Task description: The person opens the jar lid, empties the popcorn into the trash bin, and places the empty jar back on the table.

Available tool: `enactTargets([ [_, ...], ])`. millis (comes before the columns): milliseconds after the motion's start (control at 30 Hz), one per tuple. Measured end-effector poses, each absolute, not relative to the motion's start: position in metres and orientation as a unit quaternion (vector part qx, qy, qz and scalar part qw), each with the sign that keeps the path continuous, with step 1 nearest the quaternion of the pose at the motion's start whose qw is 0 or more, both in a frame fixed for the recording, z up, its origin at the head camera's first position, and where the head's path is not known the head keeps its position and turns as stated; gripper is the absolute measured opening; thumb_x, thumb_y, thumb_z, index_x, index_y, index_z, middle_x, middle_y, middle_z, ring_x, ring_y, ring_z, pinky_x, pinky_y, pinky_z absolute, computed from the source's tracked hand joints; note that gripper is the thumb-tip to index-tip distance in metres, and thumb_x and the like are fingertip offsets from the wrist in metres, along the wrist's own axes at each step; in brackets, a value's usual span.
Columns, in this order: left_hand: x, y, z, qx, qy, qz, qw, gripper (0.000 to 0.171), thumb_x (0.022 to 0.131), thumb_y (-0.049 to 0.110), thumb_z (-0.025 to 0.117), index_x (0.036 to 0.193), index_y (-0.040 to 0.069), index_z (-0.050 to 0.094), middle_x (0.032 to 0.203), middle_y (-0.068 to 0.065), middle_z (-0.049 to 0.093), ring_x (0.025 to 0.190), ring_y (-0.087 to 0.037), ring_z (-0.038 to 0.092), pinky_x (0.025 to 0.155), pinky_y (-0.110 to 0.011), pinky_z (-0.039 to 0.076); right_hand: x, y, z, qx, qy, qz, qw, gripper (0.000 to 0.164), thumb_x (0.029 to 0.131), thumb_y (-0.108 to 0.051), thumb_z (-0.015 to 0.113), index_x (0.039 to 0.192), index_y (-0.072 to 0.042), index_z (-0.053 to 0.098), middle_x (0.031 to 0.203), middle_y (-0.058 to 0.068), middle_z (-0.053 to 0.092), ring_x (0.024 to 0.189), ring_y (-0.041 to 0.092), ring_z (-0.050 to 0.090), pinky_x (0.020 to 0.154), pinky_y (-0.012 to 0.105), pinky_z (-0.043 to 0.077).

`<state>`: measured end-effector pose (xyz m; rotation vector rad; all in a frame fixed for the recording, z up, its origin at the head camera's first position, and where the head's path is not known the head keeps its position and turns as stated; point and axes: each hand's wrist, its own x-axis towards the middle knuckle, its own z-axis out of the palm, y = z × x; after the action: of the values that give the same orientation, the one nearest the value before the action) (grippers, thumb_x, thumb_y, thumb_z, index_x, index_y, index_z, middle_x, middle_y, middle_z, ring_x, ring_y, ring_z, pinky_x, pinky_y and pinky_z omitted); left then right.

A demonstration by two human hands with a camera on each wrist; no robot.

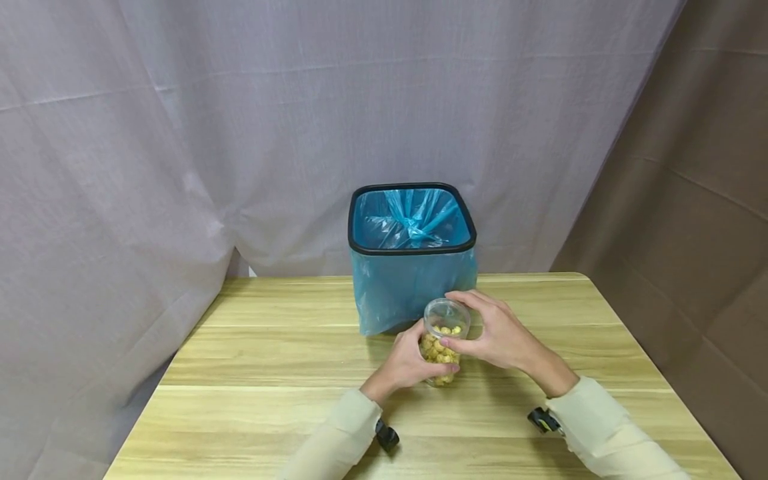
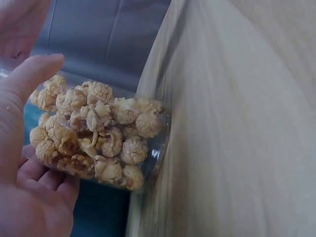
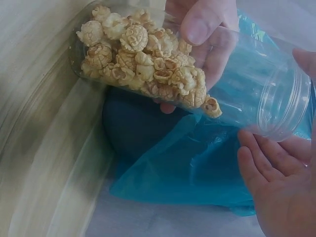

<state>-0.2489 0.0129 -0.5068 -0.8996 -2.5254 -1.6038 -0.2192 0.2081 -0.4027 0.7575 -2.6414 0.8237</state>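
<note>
A clear plastic jar (image 1: 445, 327), its lower part filled with pale golden popcorn (image 3: 143, 64), stands on the table in front of the bin. My left hand (image 1: 405, 363) grips the jar's body, thumb on the near side and fingers wrapped behind. Around the jar's ringed top end (image 3: 284, 103), my right hand (image 1: 501, 333) spans with its thumb in front and fingertips at the far side. The left wrist view shows the jar's base close to the tabletop, with popcorn (image 2: 98, 128) pressed against the clear wall.
Just behind the jar stands a bin (image 1: 414, 287) with a black rim (image 1: 414, 252) and a blue bag lining it, knotted inside. The wooden table (image 1: 270, 373) ends near a grey curtain (image 1: 270, 133) at the back. Brown cloth (image 1: 690, 267) hangs on the right.
</note>
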Motion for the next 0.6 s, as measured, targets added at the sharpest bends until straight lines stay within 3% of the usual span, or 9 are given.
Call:
enactTargets([
  [367, -0.237, 0.005, -0.505, -0.291, -0.793, -0.535, 0.023, 0.064, 0.067, 0.045, 0.084, 0.123, 0.035, 0.054, 0.113, 0.017, 0.065, 0.104, -0.003, 0.062, 0.086, -0.022, 0.052, -0.21, 0.205, -0.397, 0.275, -0.915, 0.263, 0.133, 0.077, 0.072, -0.063, 0.072, 0.134, -0.021, 0.054, 0.135, -0.001, 0.058, 0.121, 0.024, 0.058, 0.094, 0.05, 0.052],
  [600, -0.229, -0.007, -0.498, -0.305, -0.791, -0.528, 0.04, 0.07, 0.068, 0.04, 0.085, 0.129, 0.032, 0.052, 0.113, 0.013, 0.065, 0.102, -0.003, 0.062, 0.085, -0.021, 0.053, -0.202, 0.201, -0.389, 0.295, -0.914, 0.243, 0.135, 0.078, 0.071, -0.06, 0.076, 0.134, -0.019, 0.055, 0.131, -0.001, 0.06, 0.117, 0.021, 0.061, 0.093, 0.046, 0.054],
])
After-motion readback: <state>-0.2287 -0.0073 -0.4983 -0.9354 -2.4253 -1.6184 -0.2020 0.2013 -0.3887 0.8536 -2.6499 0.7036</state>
